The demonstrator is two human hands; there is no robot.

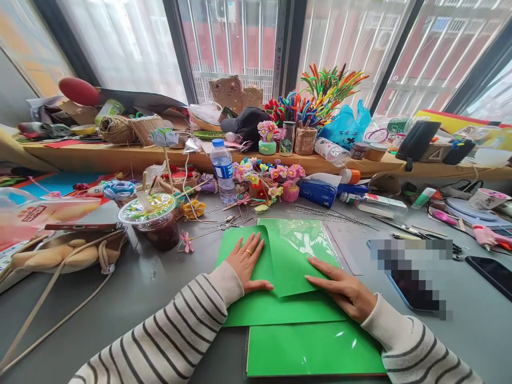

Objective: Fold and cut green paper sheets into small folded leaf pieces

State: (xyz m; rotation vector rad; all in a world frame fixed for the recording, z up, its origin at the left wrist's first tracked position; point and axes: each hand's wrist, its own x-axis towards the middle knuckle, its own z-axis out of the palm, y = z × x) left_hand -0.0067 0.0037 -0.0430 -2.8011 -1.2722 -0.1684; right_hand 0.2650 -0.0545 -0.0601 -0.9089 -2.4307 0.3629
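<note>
A green sheet of paper (248, 312) lies on the grey table, its top right part folded over toward the viewer. My left hand (248, 262) rests flat on the sheet's left part, fingers spread, a ring on one finger. At the right edge of the folded flap (294, 266) is my right hand (344, 287), with two fingers stretched over the flap and the thumb side partly hidden. Beneath the sheet is a clear plastic pack of green paper (312, 349), showing below it and also behind it.
Left of the paper stand a lidded cup (160, 229) and a phone (84, 226). Behind are a water bottle (224, 173), scissors (228, 224) and pink flowers (290, 178). Phones (416, 288) and a glue gun (486, 236) lie at right.
</note>
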